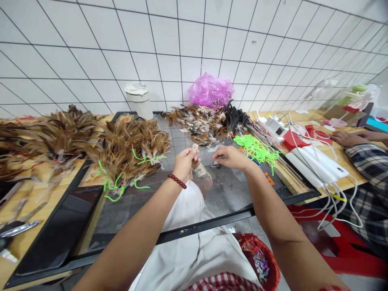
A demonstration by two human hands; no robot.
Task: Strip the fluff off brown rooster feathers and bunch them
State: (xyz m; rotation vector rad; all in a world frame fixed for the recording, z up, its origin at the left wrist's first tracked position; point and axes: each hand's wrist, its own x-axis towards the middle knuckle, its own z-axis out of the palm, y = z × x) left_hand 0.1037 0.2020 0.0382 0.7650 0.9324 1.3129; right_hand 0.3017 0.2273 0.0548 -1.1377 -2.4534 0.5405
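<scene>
Left hand (185, 161): fingers clamped on a small feather bundle (195, 150), held upright over the glass surface (230, 190), close in front of the body. The grip sits low on the quills with the tips standing out above the fist, probably to keep the quills aligned. Bracelet (177, 181) on that wrist.

Right hand (230, 157): fingers pinched together, near the bundle but apart from it. Cannot tell whether anything thin lies between them.

Left of the hands: brown feather heap (127, 151), green cords running through it.

Back of surface: loose feather pile (200, 119), pink bag (210, 91) behind it, white cup (138, 99) by the wall.

Green cord pile (257, 149) lies just right of the right hand, presumably kept on that side for easy reach.

Scissors (18, 228) lie far left, well apart.

Red basket (260, 262) sits below the surface edge and holds scraps, likely placed to catch offcuts.

Another person's hand (348, 138) rests far right, beside chargers (315, 161).
</scene>
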